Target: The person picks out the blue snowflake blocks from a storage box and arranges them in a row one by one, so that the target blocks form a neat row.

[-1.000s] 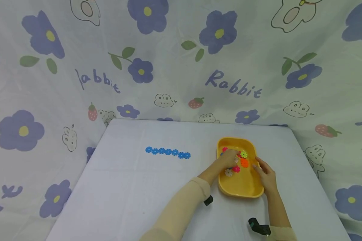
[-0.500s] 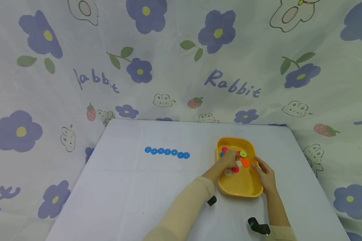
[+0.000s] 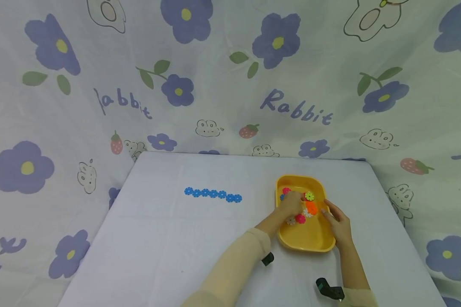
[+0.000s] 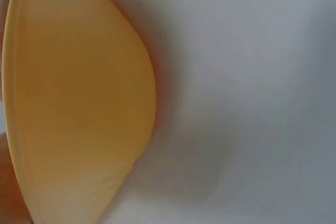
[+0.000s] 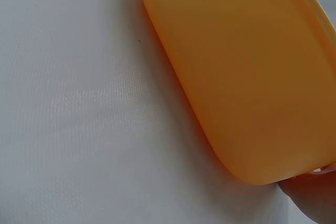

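Note:
My left hand [image 3: 292, 204] reaches down inside a yellow plastic tray [image 3: 306, 238], fingers bent among flower-shaped snowflake discs. The back of the hand hides its fingertips; I cannot tell whether they pinch a disc. Close by lie an orange disc [image 3: 311, 208], a white disc [image 3: 307, 212], a pink disc [image 3: 300, 219], a yellow-green disc [image 3: 309, 196] and a beige disc [image 3: 290, 221]. With thumb inside and fingers outside, my right hand [image 3: 339, 224] grips the tray's right rim. Both wrist views show mostly the tray's outer wall [image 4: 84, 87].
A row of several blue snowflake discs [image 3: 213, 194] lies on the white tabletop [image 3: 157, 243], left of the tray. Behind the table hangs a flower-print cloth [image 3: 223, 76]. A black wrist camera [image 3: 329, 290] sits by the right forearm.
My left hand shifts slightly among the discs; the white disc and nearby pink disc now lie a little closer to the tray's near end. My right hand stays on the rim.

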`<control>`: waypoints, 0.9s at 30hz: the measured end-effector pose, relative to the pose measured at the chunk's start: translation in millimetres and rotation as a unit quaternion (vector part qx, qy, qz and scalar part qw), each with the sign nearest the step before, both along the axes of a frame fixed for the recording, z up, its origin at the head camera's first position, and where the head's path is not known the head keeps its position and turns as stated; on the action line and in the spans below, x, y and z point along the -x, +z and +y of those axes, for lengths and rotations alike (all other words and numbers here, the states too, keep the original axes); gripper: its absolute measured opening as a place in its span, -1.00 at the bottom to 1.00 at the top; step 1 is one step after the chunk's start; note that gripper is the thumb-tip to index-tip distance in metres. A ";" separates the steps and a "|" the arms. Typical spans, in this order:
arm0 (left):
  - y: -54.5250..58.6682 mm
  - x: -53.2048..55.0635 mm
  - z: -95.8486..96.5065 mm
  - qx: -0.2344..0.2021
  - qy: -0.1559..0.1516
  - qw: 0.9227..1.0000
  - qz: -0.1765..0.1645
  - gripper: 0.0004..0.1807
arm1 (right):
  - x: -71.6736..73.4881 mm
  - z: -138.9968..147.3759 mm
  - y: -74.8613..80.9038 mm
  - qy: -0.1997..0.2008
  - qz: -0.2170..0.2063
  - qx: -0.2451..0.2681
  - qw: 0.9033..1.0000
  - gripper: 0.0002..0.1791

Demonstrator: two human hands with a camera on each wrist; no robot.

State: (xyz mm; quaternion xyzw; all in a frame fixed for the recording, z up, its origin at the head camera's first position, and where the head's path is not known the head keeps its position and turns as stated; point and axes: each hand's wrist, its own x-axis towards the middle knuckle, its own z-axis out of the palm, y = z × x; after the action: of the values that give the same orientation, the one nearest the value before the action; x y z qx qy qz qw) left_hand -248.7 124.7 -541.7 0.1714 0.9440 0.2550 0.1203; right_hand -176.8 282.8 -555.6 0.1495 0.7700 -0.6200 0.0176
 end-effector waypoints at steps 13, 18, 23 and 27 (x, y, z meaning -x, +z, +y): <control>3.7 -7.7 -2.5 0.097 0.000 0.995 0.027 -0.59 | -2.7 -1.7 3.7 -0.011 -0.011 0.011 1.000 -0.36; 3.7 -3.8 -5.7 -0.007 -0.019 1.000 -0.009 -0.54 | -2.5 -1.1 2.5 -0.007 -0.007 0.010 1.000 -0.35; 0.0 0.2 -7.4 -0.079 -0.034 0.995 -0.041 -0.54 | -0.9 -1.2 2.0 -0.004 -0.005 0.008 1.000 -0.37; -3.2 2.2 -5.6 -0.078 -0.021 0.996 -0.038 -0.55 | -0.5 -1.7 2.2 -0.005 -0.006 0.006 1.000 -0.36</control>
State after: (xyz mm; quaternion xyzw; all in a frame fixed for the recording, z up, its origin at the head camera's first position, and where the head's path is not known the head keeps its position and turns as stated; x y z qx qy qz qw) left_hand -251.0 119.2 -544.9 0.1898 0.9121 0.3320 0.1480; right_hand -176.3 281.1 -553.4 0.1575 0.7654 -0.6237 0.0203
